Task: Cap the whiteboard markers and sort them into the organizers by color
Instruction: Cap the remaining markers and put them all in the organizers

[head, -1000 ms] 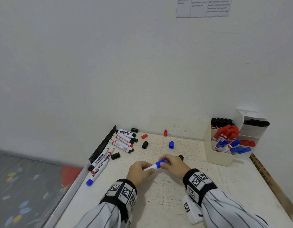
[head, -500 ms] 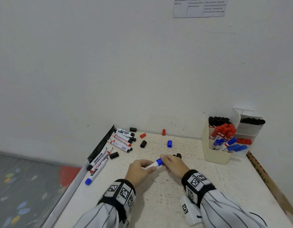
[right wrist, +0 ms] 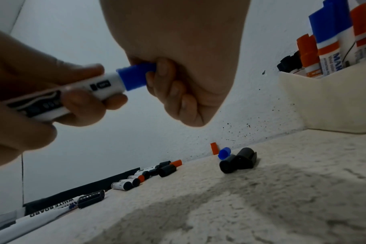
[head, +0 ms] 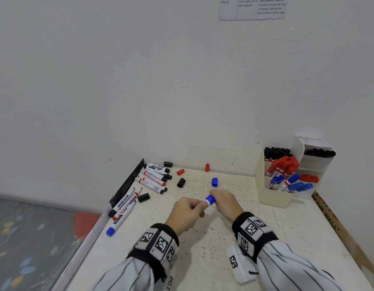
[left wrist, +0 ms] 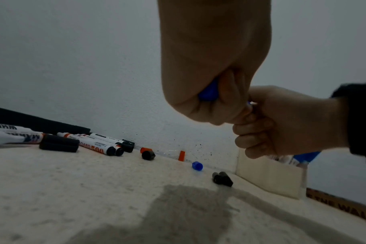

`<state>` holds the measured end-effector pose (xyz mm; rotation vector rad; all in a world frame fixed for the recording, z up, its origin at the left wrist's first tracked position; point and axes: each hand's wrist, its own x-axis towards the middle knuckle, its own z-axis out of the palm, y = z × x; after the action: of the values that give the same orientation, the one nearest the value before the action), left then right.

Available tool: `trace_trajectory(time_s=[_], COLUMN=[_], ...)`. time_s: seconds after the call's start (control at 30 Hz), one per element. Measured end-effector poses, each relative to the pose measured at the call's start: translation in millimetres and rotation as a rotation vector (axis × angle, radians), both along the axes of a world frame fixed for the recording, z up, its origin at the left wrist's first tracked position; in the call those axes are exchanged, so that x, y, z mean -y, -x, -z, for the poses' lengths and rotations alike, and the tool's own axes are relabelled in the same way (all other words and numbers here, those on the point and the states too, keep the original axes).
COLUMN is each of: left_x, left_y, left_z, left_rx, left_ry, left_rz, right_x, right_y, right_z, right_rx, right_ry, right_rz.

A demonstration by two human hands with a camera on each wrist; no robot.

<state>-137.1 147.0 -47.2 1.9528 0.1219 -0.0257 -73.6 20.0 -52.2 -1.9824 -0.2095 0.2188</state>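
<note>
L hand (head: 187,213) grips white blue-marker barrel (right wrist: 77,92) above table (head: 202,259); R hand (head: 226,201) pinches its blue cap (right wrist: 135,77), seated on tip. Loose caps: 2 red, 1 blue, 5 black.

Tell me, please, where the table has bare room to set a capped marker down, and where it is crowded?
Bare room: the near part of the table, between the two wrists and toward the front edge, and the strip in front of the cream organizer toward the right edge. Crowded: the far left corner, with loose markers and scattered caps reaching to the blue cap.
</note>
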Motion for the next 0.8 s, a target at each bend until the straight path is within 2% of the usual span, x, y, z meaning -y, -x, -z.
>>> trace_trajectory(time_s=[0.13, 0.27, 0.43, 0.53, 0.7, 0.77, 0.8], left_x=[0.5, 5.6, 9.4, 13.2, 19.4, 20.8, 20.5], left_y=[1.9, 1.5, 1.9, 2.7, -0.9, -2.6, -3.2], left_z=[-16.1, -23.3, -34.5, -34.2, -25.2, -23.0, -22.5], left_rx=[-0.167, -0.138, -0.278, -0.157, 0.141, 0.162, 0.155], left_ry=[0.27, 0.26, 0.404, 0.276, -0.265, -0.284, -0.226], left_rz=[0.07, 0.061, 0.08, 0.051, -0.016, -0.018, -0.014], right_x=[6.6, 11.0, 13.5, 14.4, 16.4, 17.8, 18.6], right_y=[4.6, 2.5, 0.6, 0.7, -2.6, -1.9, -0.8], right_z=[-7.6, -19.2, -21.6, -17.6, -13.4, -16.7, -18.3], right_rx=[-0.002, 0.048, 0.046, 0.059, 0.004, 0.011, 0.026], right_ry=[-0.157, -0.182, -0.285, -0.256, -0.179, -0.183, -0.192], right_rz=[-0.031, -0.032, -0.076, -0.036, 0.021, 0.013, 0.0])
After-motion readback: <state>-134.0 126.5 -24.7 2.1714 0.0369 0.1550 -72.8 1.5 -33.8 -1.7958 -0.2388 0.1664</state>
